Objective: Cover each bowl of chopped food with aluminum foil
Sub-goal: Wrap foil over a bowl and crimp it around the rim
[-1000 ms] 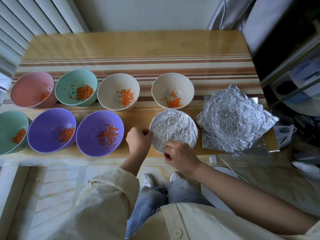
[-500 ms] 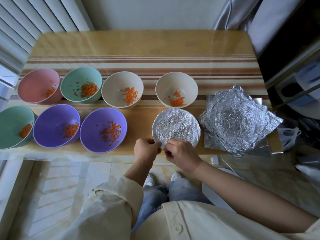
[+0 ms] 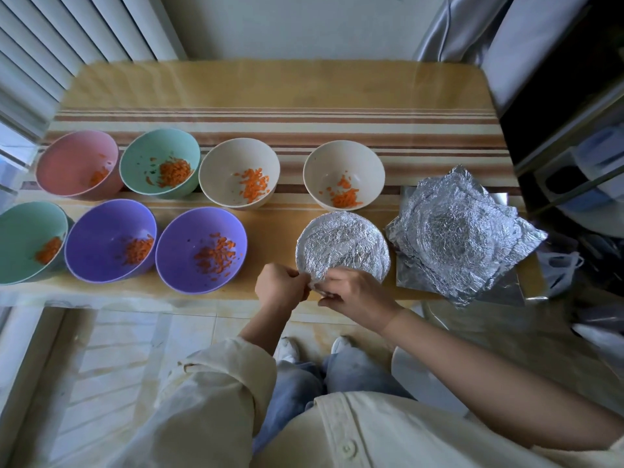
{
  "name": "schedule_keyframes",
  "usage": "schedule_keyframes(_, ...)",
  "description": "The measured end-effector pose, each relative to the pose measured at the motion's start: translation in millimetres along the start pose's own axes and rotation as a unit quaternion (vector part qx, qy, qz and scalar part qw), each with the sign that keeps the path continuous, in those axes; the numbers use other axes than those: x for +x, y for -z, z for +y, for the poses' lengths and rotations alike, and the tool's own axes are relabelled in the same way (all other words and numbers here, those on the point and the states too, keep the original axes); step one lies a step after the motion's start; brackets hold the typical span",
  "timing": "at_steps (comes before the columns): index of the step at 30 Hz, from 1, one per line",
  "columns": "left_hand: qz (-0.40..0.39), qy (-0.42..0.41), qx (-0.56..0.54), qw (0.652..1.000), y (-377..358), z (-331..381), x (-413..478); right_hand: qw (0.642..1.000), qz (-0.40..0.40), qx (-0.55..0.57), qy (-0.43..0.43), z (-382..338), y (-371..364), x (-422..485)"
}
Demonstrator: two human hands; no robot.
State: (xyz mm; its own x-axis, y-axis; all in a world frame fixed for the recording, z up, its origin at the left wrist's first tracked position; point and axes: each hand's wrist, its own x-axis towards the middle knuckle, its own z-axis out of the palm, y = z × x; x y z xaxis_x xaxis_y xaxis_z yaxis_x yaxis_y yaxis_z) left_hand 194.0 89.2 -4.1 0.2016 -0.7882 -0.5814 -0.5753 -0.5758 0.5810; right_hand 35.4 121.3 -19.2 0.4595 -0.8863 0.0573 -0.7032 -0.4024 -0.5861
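Note:
A foil-covered bowl (image 3: 342,246) stands near the table's front edge. My left hand (image 3: 280,285) and my right hand (image 3: 354,293) both pinch the foil's edge at the bowl's near-left rim, fingers curled. Several uncovered bowls hold chopped orange food: a pink bowl (image 3: 72,160), a green bowl (image 3: 148,153), two cream bowls (image 3: 229,163) (image 3: 337,162) in the back row, and a green bowl (image 3: 23,231) and two purple bowls (image 3: 101,231) (image 3: 192,238) in front. A stack of crumpled foil sheets (image 3: 459,231) lies to the right.
The table (image 3: 270,86) has a striped runner and bare wood behind the bowls. Window blinds (image 3: 50,45) are at the left, shelves and a plastic bag (image 3: 560,265) at the right. My legs and shoes show below the table's front edge.
Both hands have slid along the covered bowl's rim and come together at its near-left edge. The left hand was at the bowl's left side before. The camera has shifted slightly.

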Motion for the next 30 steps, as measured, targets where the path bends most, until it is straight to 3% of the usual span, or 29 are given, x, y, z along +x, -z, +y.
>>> schedule_keyframes(8, -0.006, -0.021, 0.051, 0.998, 9.2, 4.9, 17.7, 0.997, 0.036, -0.071, 0.007, -1.0, 1.0, -10.1)
schedule_keyframes(14, 0.089, 0.001, -0.087, 0.992, -6.1, -9.4, -12.4, 0.996, 0.044, -0.074, 0.008, -2.9, -4.8, -5.3)
schedule_keyframes(18, 0.072, 0.029, -0.194, 0.978, -23.5, -10.1, -41.9, 0.996, 0.051, -0.07, 0.003, -4.3, -5.4, -7.1)
schedule_keyframes(30, 0.061, 0.038, -0.218, 0.973, -26.6, -10.6, -37.6, 0.997, 0.063, -0.049, -0.008, -4.2, -12.5, -4.5)
